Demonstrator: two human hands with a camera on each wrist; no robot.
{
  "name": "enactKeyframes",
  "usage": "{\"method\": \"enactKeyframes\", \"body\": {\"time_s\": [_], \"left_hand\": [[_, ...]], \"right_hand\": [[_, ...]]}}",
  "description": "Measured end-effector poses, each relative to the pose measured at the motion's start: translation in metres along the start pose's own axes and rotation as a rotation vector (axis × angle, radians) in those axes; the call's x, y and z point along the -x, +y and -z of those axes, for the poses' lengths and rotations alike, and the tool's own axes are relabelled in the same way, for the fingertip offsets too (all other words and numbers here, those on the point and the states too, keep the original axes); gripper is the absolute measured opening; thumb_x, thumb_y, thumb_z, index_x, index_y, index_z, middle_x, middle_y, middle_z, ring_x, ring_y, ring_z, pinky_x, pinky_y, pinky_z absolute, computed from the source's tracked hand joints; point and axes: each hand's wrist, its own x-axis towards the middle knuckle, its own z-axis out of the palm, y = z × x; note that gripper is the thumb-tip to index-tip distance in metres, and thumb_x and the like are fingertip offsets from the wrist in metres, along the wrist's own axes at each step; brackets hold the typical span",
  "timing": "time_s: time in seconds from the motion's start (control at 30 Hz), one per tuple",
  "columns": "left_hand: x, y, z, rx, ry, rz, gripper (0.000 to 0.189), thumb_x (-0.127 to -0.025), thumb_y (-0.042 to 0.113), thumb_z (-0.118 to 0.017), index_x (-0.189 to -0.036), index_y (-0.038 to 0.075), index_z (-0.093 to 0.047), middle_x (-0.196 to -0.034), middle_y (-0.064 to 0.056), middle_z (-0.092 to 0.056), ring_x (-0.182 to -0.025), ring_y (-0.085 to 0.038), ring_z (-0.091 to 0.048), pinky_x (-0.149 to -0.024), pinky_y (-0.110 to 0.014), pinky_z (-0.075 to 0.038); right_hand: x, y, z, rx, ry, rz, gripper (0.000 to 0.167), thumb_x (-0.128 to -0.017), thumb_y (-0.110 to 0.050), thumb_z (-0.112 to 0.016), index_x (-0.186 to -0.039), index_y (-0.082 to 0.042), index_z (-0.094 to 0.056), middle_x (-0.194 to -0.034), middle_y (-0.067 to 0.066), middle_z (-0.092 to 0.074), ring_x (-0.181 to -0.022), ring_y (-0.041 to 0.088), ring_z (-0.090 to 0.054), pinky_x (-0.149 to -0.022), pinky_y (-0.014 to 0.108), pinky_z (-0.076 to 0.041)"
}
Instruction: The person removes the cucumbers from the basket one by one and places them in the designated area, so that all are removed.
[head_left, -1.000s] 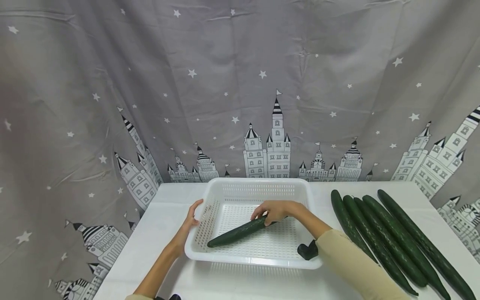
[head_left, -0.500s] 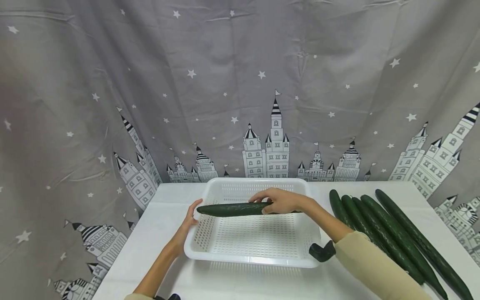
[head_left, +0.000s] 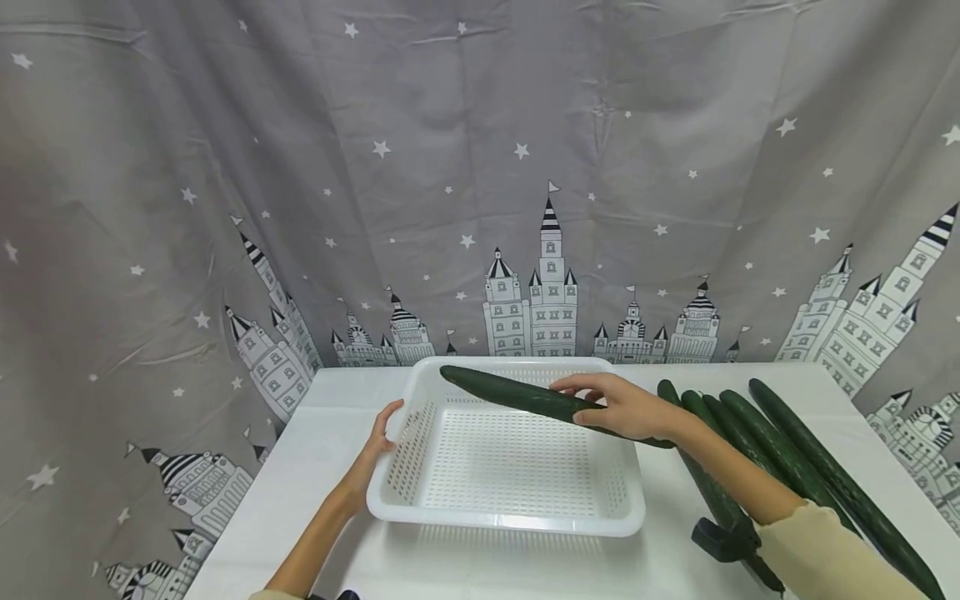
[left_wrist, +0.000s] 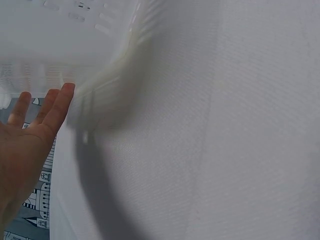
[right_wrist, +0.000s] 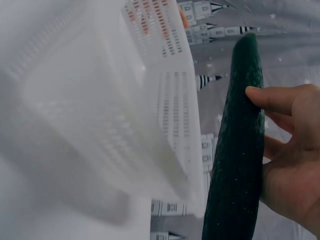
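A long dark green cucumber (head_left: 517,393) hangs over the back right of the white perforated basket (head_left: 517,524), its far end tilted up to the left. My right hand (head_left: 626,406) grips it near its right end, thumb on one side and fingers on the other. The right wrist view shows the cucumber (right_wrist: 235,150) raised beside the basket's rim, in the grasp of the right hand (right_wrist: 295,135). At the basket's left side rests my left hand (head_left: 373,443). Its fingers look fairly straight against the basket wall in the left wrist view, where the hand (left_wrist: 30,145) is at the left edge.
Several more cucumbers (head_left: 832,467) lie side by side on the white table (head_left: 300,533), to the right of the basket. My right forearm passes above them. A grey curtain (head_left: 465,167) printed with castles and stars hangs behind the table.
My right hand has lifted the cucumber out of the basket and carried it to the right, tilting its left end upward. The left hand has stayed at the basket's left side.
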Motion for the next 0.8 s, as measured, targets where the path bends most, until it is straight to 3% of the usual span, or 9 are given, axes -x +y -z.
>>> {"method": "enactKeyframes", "body": {"time_s": [0.27,0.63,0.7,0.8], "left_hand": [[0.001,0.000,0.001,0.022,-0.009,-0.014,0.074,-0.087,0.018,-0.029,-0.157,0.027,-0.008,-0.158,-0.024,-0.018,-0.134,-0.053,-0.034,-0.091,-0.050,-0.046],[0.000,0.000,0.001,0.023,-0.023,-0.007,0.074,-0.087,0.018,-0.028,-0.157,0.028,-0.007,-0.160,-0.023,-0.014,-0.137,-0.054,-0.030,-0.093,-0.053,-0.045],[0.000,-0.001,0.002,0.024,-0.031,-0.006,0.074,-0.087,0.018,-0.028,-0.157,0.029,-0.006,-0.161,-0.022,-0.011,-0.139,-0.054,-0.026,-0.095,-0.054,-0.043],[0.000,-0.001,0.002,0.024,-0.034,-0.008,0.074,-0.087,0.018,-0.028,-0.157,0.029,-0.006,-0.162,-0.021,-0.009,-0.140,-0.054,-0.024,-0.096,-0.056,-0.042]], "right_hand": [[0.057,0.005,0.021,0.000,0.214,-0.142,0.049,-0.093,-0.009,-0.067,-0.140,-0.001,-0.054,-0.136,0.023,-0.055,-0.111,0.037,-0.060,-0.085,0.045,-0.052],[0.138,0.028,0.047,0.066,0.426,-0.326,0.054,-0.096,-0.012,-0.065,-0.145,0.002,-0.045,-0.134,0.031,-0.052,-0.111,0.049,-0.058,-0.083,0.060,-0.050],[0.153,0.035,0.050,0.084,0.456,-0.346,0.055,-0.097,-0.012,-0.064,-0.145,0.004,-0.043,-0.134,0.032,-0.050,-0.109,0.040,-0.060,-0.082,0.051,-0.053],[0.175,0.048,0.053,0.128,0.509,-0.377,0.054,-0.097,-0.011,-0.064,-0.143,0.007,-0.043,-0.133,0.031,-0.049,-0.106,0.008,-0.057,-0.078,0.036,-0.053]]}}
